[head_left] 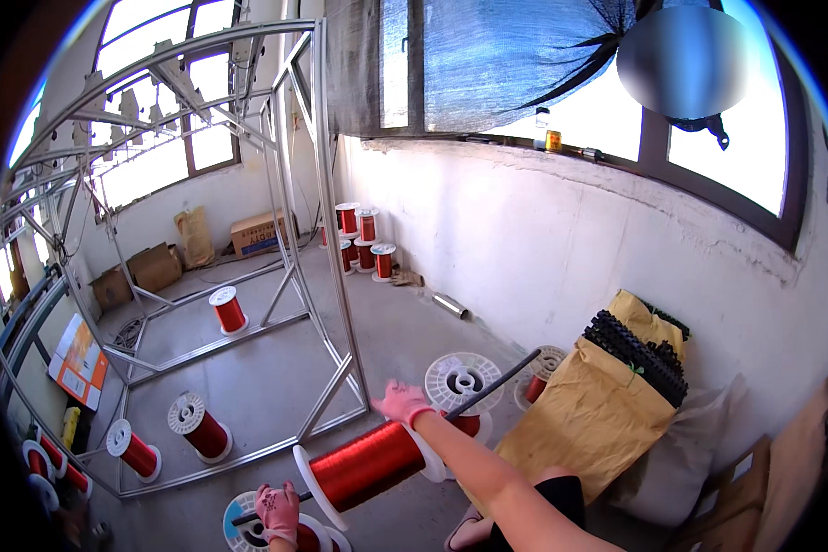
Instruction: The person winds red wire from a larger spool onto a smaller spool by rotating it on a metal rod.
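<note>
A large spool of red wire with white flanges is threaded on a black rod and held slantwise in front of me. My left hand, in a pink glove, is closed round the rod's near end, just over a spool with a blue-and-white flange. My right hand, also pink-gloved, is by the spool's upper side near the far flange, its fingers stretched out to the left; whether it touches the spool I cannot tell. Beyond my right forearm the rod sticks out past a standing spool with a white perforated flange.
An aluminium frame stands at left, with red wire spools on the floor inside and around it. Several more spools are grouped by the far wall. At right, black ribbed parts lie on a brown paper sack beside cardboard.
</note>
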Action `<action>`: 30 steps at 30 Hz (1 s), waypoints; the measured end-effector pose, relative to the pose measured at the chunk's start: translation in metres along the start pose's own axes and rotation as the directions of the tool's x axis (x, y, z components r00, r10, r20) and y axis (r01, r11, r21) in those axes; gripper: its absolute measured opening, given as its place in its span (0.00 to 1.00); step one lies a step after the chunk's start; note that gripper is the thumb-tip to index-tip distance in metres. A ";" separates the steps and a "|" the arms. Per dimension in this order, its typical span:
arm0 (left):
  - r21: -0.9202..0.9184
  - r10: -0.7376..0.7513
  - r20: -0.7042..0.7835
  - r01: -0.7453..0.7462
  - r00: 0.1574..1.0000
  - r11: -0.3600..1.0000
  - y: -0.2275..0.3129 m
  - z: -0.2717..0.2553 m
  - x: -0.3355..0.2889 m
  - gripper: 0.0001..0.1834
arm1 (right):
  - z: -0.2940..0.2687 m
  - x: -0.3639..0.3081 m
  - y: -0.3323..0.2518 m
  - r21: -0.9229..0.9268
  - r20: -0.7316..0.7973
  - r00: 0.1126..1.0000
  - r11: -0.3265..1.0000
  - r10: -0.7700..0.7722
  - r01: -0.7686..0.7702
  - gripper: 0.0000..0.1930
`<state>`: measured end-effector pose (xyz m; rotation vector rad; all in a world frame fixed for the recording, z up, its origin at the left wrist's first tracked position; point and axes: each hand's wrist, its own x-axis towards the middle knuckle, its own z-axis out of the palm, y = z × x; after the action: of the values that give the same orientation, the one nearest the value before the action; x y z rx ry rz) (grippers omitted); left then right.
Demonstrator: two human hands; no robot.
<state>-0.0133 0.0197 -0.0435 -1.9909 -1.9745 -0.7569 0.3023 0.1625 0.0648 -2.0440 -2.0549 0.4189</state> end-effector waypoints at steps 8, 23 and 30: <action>0.064 0.027 0.050 -0.030 0.998 0.997 -0.003 0.001 -0.001 0.25 | 0.066 -0.147 0.070 0.462 -0.594 0.792 0.747 -0.139 0.478 0.20; -0.009 -0.001 0.056 0.002 0.998 1.000 -0.003 0.003 -0.001 0.25 | 0.161 -0.195 0.171 0.236 -0.327 0.936 0.970 0.134 -0.056 0.21; 0.026 -0.002 0.044 0.001 0.999 1.000 0.000 0.000 -0.002 0.25 | 0.152 -0.196 0.176 0.338 -0.373 0.911 0.940 0.175 -0.043 0.22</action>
<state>-0.0128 0.0182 -0.0441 -2.0085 -2.0003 -0.6897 0.4175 -0.0413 -0.1289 -1.8652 -1.5243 0.3008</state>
